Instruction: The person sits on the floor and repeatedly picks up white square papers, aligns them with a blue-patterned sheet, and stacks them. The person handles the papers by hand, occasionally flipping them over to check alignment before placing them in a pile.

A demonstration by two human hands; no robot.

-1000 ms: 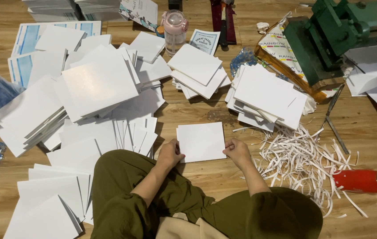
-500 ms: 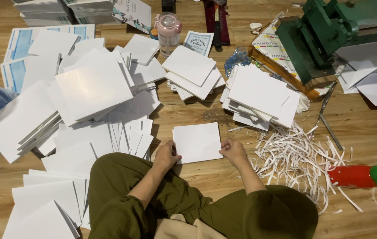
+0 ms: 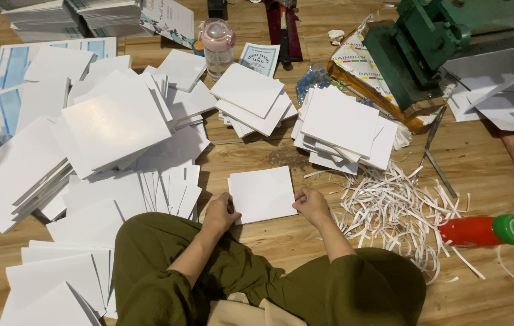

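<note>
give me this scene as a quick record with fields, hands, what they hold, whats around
setting: wooden floor, person seated in olive trousers
left hand: grips the left edge of the white square card
right hand: grips the card's right edge
card: flat on the floor between both hands
left of card: many stacks of white cards
beyond card: two more card stacks
right of card: heap of white paper strips
far right: green cutting machine, red and green bottle
top: pink-lidded clear bottle
</note>
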